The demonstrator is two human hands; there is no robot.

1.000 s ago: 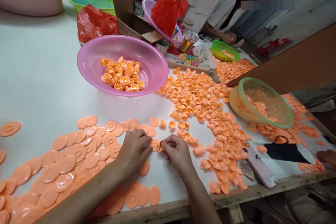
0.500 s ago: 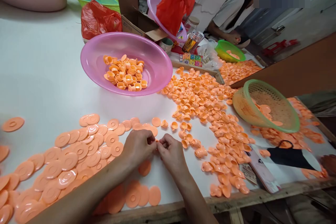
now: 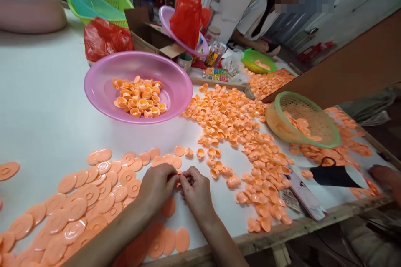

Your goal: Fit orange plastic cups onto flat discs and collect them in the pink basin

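My left hand (image 3: 158, 185) and my right hand (image 3: 196, 187) meet fingertip to fingertip low over the white table. Both are closed in a pinch on a small orange plastic piece (image 3: 178, 174), mostly covered by the fingers, so its exact kind is unclear. Flat orange toy saucers (image 3: 75, 208) spread in overlapping rows left of and under my left forearm. Just beyond my right hand are a few loose orange toy cups (image 3: 200, 153), and a large heap of cups (image 3: 228, 108) lies to the right. Joined cups and saucers (image 3: 139, 98) fill part of a pink basin (image 3: 94, 87).
A green mesh basket (image 3: 275, 123) holds orange pieces at the right. Near the front edge lie a phone (image 3: 308, 196) and a black mask (image 3: 336, 175). Another person's hand (image 3: 387, 177) reaches in at far right. Behind the basin are red bags (image 3: 106, 39) and a cardboard box (image 3: 142, 33).
The whole view has shifted, so most things sit further left in the picture. My hands stay pinched together over the same spot. The other person's hand at far right shows more.
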